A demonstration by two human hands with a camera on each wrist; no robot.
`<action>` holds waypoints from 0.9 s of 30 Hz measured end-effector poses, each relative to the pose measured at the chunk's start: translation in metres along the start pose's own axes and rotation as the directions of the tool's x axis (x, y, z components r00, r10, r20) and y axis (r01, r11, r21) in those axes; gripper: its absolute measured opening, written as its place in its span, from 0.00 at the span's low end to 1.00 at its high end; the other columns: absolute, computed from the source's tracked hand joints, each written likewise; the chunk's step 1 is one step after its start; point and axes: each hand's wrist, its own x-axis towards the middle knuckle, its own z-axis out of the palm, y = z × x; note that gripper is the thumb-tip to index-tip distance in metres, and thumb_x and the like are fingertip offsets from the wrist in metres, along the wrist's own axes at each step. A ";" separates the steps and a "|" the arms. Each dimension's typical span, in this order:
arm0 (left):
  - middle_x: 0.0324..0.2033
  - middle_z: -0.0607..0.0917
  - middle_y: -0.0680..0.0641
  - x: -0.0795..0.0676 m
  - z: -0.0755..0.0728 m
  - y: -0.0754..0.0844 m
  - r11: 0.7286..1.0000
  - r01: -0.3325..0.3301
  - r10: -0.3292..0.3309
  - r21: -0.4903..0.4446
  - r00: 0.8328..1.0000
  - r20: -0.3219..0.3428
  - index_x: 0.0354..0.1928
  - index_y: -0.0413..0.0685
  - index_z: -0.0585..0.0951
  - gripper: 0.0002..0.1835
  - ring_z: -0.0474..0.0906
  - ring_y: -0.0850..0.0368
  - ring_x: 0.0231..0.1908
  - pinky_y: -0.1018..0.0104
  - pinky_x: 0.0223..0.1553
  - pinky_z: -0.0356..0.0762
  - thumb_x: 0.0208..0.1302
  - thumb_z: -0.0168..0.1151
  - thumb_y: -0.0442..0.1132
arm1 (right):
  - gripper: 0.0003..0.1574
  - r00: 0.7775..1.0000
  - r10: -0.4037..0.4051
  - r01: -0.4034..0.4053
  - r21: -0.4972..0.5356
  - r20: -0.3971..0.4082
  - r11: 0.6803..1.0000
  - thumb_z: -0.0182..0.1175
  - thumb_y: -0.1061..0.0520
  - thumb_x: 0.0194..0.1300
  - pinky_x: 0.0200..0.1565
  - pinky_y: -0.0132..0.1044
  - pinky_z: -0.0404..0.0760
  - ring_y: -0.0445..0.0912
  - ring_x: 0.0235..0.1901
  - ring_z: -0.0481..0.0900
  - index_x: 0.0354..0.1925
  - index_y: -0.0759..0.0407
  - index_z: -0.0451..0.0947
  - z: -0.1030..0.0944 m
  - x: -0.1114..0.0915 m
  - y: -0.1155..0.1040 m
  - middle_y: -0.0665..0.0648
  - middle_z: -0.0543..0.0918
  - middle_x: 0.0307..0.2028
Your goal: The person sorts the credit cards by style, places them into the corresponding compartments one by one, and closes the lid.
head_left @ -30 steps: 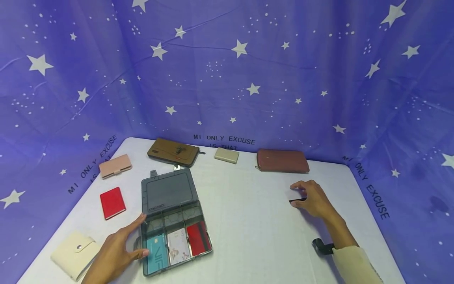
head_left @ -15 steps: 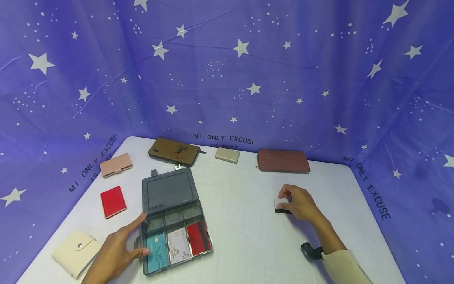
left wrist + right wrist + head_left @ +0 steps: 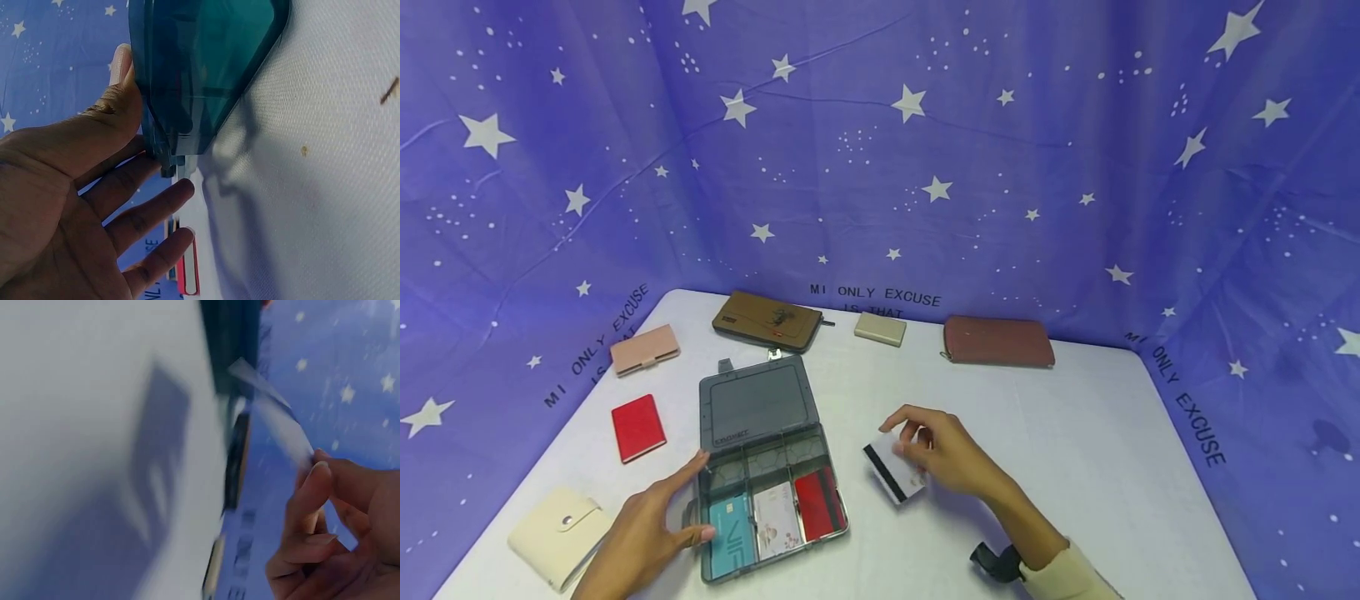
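My right hand [image 3: 951,454] pinches a white card [image 3: 886,477] with a black magnetic stripe between thumb and fingers. In the right wrist view the card [image 3: 275,412] is held up off the table by its end, slightly blurred. Left of it lies a grey see-through plastic case [image 3: 760,400], lid folded back. Its near compartments hold a teal card [image 3: 730,533], a white patterned card [image 3: 777,518] and a red card [image 3: 818,504]. My left hand [image 3: 643,533] touches the case's left side, thumb at the edge; in the left wrist view its fingers [image 3: 153,215] are spread and fairly straight.
A cream snap wallet [image 3: 559,537], a red booklet [image 3: 638,427] and a pink wallet [image 3: 644,351] lie left. Along the back are a brown zip wallet [image 3: 767,321], a small beige case [image 3: 880,328] and a dark red wallet [image 3: 998,341]. A starry curtain [image 3: 880,167] borders the table.
My right hand has moved left across the table with the card, from the right side to near the case. The card's white face and stripe now show. My left hand stays at the case.
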 end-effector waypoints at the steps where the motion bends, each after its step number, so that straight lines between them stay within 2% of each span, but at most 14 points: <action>1: 0.69 0.72 0.40 0.000 0.000 0.000 1.000 -0.003 0.003 0.001 1.000 -0.005 0.74 0.54 0.66 0.56 0.70 0.34 0.66 0.33 0.60 0.71 0.39 0.83 0.49 | 0.15 1.000 0.002 -0.002 0.034 -0.001 0.999 0.66 0.61 0.66 0.19 0.34 0.78 0.42 0.17 0.74 0.49 0.46 0.82 0.006 0.003 -0.005 0.52 0.82 0.29; 6: 0.69 0.72 0.40 -0.001 -0.001 -0.001 1.000 0.013 -0.013 0.009 1.000 0.002 0.75 0.55 0.65 0.57 0.71 0.34 0.65 0.33 0.60 0.72 0.38 0.83 0.51 | 0.15 1.000 0.015 -0.017 0.160 0.013 0.987 0.70 0.57 0.61 0.18 0.35 0.77 0.43 0.15 0.74 0.47 0.49 0.82 0.039 0.016 -0.030 0.52 0.86 0.27; 12: 0.69 0.72 0.40 -0.001 -0.001 0.000 1.000 0.013 -0.013 0.007 1.000 0.001 0.75 0.55 0.65 0.56 0.70 0.32 0.66 0.32 0.60 0.71 0.39 0.82 0.50 | 0.14 0.998 -0.011 0.000 0.168 0.067 0.986 0.72 0.56 0.60 0.17 0.33 0.77 0.38 0.14 0.72 0.45 0.51 0.83 0.081 0.031 -0.044 0.49 0.86 0.26; 15: 0.69 0.72 0.40 -0.002 0.000 0.000 1.000 0.014 -0.014 0.010 1.000 0.000 0.74 0.55 0.66 0.56 0.70 0.32 0.66 0.33 0.60 0.71 0.39 0.82 0.50 | 0.13 0.996 -0.020 0.010 0.114 0.085 0.993 0.71 0.57 0.60 0.19 0.30 0.76 0.36 0.14 0.72 0.44 0.51 0.83 0.099 0.037 -0.046 0.46 0.86 0.25; 18: 0.69 0.72 0.40 -0.001 0.000 0.001 1.000 0.009 -0.009 0.002 1.000 0.000 0.74 0.56 0.66 0.56 0.70 0.33 0.66 0.33 0.61 0.71 0.39 0.82 0.49 | 0.13 0.996 -0.031 0.031 -0.001 0.085 1.000 0.72 0.54 0.59 0.25 0.27 0.75 0.32 0.17 0.74 0.44 0.50 0.84 0.112 0.040 -0.047 0.41 0.85 0.23; 21: 0.68 0.73 0.40 0.000 0.001 0.001 1.000 0.003 -0.003 0.002 1.000 -0.004 0.74 0.55 0.66 0.55 0.71 0.33 0.66 0.33 0.60 0.71 0.40 0.82 0.50 | 0.14 0.996 -0.056 0.065 -0.134 0.072 0.989 0.72 0.50 0.58 0.30 0.24 0.74 0.29 0.19 0.74 0.43 0.48 0.85 0.120 0.042 -0.047 0.37 0.82 0.21; 24: 0.69 0.72 0.40 0.000 0.000 0.002 1.000 0.023 -0.023 0.006 1.000 0.013 0.75 0.56 0.65 0.55 0.70 0.33 0.66 0.33 0.61 0.70 0.40 0.82 0.51 | 0.14 0.997 -0.075 0.075 -0.200 0.009 0.977 0.73 0.47 0.57 0.27 0.25 0.72 0.29 0.18 0.71 0.42 0.47 0.85 0.121 0.047 -0.043 0.36 0.79 0.20; 27: 0.70 0.70 0.40 0.000 0.000 0.003 0.998 0.058 -0.059 0.011 0.997 0.043 0.75 0.56 0.64 0.57 0.68 0.32 0.67 0.32 0.61 0.70 0.40 0.82 0.52 | 0.15 0.992 -0.047 0.024 -0.186 -0.119 0.982 0.73 0.47 0.57 0.26 0.27 0.71 0.34 0.21 0.72 0.43 0.46 0.84 0.115 0.057 -0.036 0.41 0.80 0.26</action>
